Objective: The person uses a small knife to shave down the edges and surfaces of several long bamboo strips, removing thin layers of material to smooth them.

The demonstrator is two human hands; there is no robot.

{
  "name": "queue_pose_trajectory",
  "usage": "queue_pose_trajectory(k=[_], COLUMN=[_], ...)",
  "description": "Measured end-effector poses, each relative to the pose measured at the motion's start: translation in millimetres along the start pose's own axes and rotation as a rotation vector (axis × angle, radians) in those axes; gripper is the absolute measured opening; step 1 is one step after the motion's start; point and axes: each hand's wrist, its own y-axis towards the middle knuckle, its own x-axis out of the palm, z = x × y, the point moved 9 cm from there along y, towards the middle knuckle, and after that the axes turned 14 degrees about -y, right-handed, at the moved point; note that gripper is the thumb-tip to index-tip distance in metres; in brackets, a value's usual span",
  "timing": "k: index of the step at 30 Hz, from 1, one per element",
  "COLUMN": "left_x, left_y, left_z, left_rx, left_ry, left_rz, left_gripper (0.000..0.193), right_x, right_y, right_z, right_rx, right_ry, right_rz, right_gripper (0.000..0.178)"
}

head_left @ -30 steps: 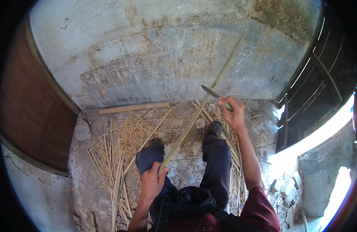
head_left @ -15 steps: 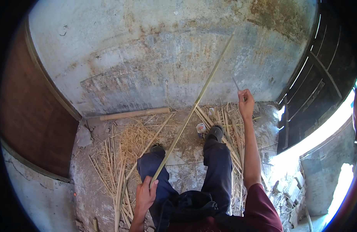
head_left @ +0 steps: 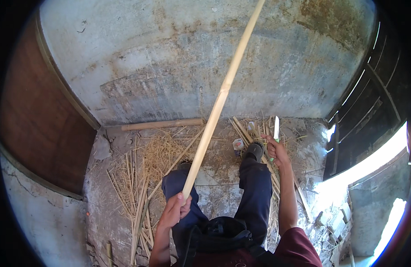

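My left hand (head_left: 175,211) is closed round the lower end of a long bamboo strip (head_left: 213,120). Its pale, wide face is toward me, with a node ridge near the middle, and it slants up and to the right past the picture's top edge. In my right hand (head_left: 276,152), out to the right, is a knife (head_left: 276,127) with a green handle and a bright blade pointing up. The fingers wrap the handle, and the index finger sticks out to the left. The blade is apart from the strip.
Shavings (head_left: 161,153) and split bamboo strips (head_left: 141,209) cover the floor at left; more strips lie by my right shoe (head_left: 255,152). A bamboo pole (head_left: 163,124) rests along the stained wall (head_left: 170,66). A small carton (head_left: 238,144) stands between my feet. Rubble (head_left: 336,222) lies at right.
The strip has turned from its narrow greenish edge to its broad pale face. My right hand has come down and slightly left, and the knife blade now shows its flat side.
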Motion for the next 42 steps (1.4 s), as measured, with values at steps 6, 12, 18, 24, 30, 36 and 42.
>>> queue_pose_trajectory(k=[6,12,18,24,30,36,42], left_x=[32,64,79,65,46,43,39], left_y=[34,61,78,98,101,50,-41], left_z=[-3,-5,-4,4,42,111,165], left_rx=[-0.058,-0.131,-0.096,0.118,0.432,0.835,1.280], left_ry=[-0.035,0.015,0.012,0.303,0.566,0.509,0.693], left_rz=[-0.178,-0.294,-0.370,-0.234,0.059,0.330,0.578], left_gripper=[0.064,0.069,0.069,0.064,0.050,0.047,0.039], right_x=[105,159,173,184,220,211,205], right_y=[-42,-82,-94,-88,-83,-86,-78], right_z=[-70,-128,-157,-178,-193,-217,-228], right_rx=[-0.152,-0.383,-0.458,-0.711,-0.773,-0.996,-1.124], right_ry=[-0.025,0.125,-0.119,-0.400,-0.615,-0.856,-1.021], right_rz=[-0.134,-0.136,0.059,0.122,0.045,0.275,0.292], right_gripper=[0.043,0.052,0.036,0.028,0.022,0.018,0.023])
